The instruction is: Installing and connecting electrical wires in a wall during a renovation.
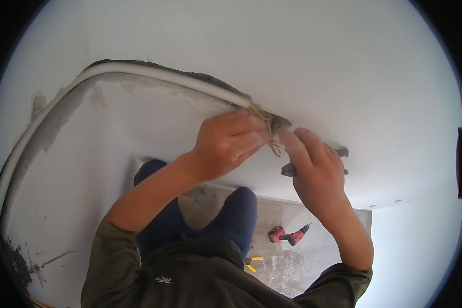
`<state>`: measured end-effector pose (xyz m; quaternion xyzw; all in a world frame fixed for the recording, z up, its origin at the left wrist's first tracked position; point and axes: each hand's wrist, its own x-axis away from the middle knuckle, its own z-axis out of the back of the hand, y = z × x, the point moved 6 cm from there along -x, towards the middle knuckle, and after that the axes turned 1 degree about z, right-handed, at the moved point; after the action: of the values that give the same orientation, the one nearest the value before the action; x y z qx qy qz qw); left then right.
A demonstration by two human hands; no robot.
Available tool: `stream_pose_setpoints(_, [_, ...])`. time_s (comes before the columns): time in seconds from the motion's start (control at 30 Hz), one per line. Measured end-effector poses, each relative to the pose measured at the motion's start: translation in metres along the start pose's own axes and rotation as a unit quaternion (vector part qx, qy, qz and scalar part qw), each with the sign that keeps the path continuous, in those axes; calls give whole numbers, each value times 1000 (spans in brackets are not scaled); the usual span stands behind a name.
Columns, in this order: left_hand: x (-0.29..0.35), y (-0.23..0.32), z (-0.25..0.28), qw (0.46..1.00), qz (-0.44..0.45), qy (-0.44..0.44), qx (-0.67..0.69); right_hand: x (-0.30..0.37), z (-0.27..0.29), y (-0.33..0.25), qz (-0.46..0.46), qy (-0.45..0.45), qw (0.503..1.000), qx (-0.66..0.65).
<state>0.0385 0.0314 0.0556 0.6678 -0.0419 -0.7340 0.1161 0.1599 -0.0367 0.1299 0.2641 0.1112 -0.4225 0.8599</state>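
Note:
My left hand is closed in a pinch around the thin electrical wires, which are yellow-green and reddish and come out of the end of a white conduit. Below its fingertips hang reddish, twisted-looking wire ends. My right hand is curled around dark pliers, whose jaws poke out on the left side of the palm and whose handles show past the knuckles. The right thumb and forefinger reach toward the wires, beside a dark recess in the wall. Whether those fingertips touch a wire is unclear.
The conduit curves along a rough channel cut into the white wall. On the floor lie a red and black cordless drill and a yellow-handled hand tool. My bent knees are close to the wall.

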Motion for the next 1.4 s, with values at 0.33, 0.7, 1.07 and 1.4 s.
stream_pose_setpoints(0.33, [1, 1, 1, 1000, 7, 10, 5, -11, -2, -19, 161, 7, 982, 101])
stream_pose_setpoints(0.7, [3, -4, 3, 998, 52, -10, 35, -16, -18, -7, -129, -43, 987, -85])
stream_pose_setpoints(1.07, [4, -3, 1, 997, 73, 0, 15, 2, -18, 16, -316, -33, 900, -300])
stream_pose_setpoints(1.4, [4, 0, 1, 997, 69, 15, 20, -2, -8, -23, 176, 66, 972, 141])
